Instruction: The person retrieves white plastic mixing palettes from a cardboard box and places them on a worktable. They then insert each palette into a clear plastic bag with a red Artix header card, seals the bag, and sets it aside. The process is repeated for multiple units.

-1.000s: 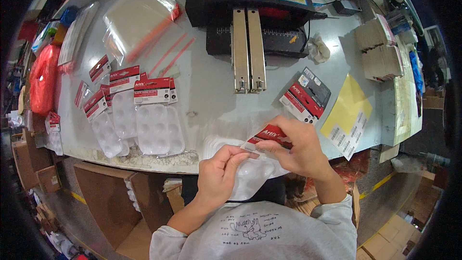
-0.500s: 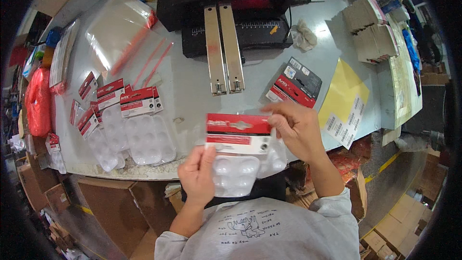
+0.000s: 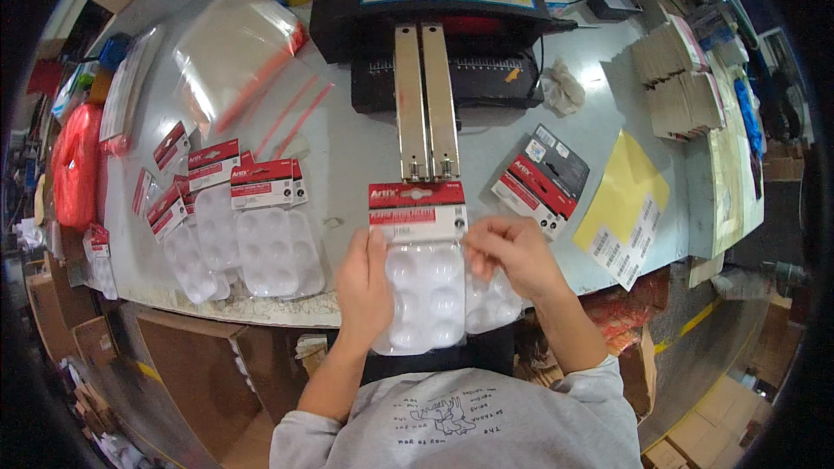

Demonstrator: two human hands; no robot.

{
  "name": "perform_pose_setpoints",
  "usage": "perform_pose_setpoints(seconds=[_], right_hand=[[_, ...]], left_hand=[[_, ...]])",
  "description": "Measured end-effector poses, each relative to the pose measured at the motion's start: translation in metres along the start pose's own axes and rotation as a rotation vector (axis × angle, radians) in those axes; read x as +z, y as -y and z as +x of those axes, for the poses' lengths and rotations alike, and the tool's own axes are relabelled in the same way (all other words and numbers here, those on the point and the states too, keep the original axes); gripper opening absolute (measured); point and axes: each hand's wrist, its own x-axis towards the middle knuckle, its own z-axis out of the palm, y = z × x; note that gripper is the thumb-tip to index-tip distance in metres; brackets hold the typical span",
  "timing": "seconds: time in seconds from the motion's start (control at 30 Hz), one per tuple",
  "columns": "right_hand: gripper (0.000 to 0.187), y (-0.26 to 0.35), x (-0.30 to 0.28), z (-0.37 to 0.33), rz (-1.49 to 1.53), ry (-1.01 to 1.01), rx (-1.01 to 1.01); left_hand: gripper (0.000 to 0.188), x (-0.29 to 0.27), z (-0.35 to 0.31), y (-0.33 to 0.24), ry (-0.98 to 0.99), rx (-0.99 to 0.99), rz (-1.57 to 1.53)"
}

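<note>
A bagged white plastic paint palette (image 3: 424, 295) with round wells hangs below a folded red and white header card (image 3: 417, 208). My left hand (image 3: 363, 282) is closed on the left edge of the pack, thumb along the card's lower corner. At the card's lower right corner, my right hand (image 3: 512, 256) pinches the edge with thumb and fingers. The card's top edge lies right at the front ends of two metal arms (image 3: 426, 104), which reach out of a black stapling machine (image 3: 434, 13). Another white palette (image 3: 493, 304) sits below my right hand, partly hidden.
On the left lies a heap of carded palettes (image 3: 265, 239). Behind it are clear plastic bags (image 3: 234, 43) with red edges. To the right are loose header cards (image 3: 539, 182), a yellow sheet with labels (image 3: 621, 200) and card stacks (image 3: 682, 87). The table's front edge (image 3: 217, 313) runs near me.
Both hands have carried the palette pack forward to the metal arms. It now lies straighter. My right hand has come down from the card's upper right corner to its lower right corner.
</note>
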Motion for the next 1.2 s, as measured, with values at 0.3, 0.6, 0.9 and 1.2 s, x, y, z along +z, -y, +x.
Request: perform_pose_setpoints(seconds=[0.3, 0.6, 0.9, 1.2], right_hand=[[0.017, -0.011, -0.004, 0.033, 0.045, -0.112, -0.09], [0.017, -0.006, -0.002, 0.049, 0.003, -0.153, -0.17], [0.016, -0.004, -0.006, 0.044, -0.017, -0.157, -0.203], [0.022, -0.003, -0.017, 0.043, -0.367, -0.272, -0.354]], left_hand=[[0.034, 0.02, 0.032, 0.022, -0.011, -0.022, 0.021], [0.034, 0.026, 0.053, 0.024, -0.046, -0.003, 0.0], [0.031, 0.029, 0.05, 0.025, -0.073, 0.072, -0.033], [0.021, 0.019, 0.048, 0.037, -0.069, 0.034, 0.175]])
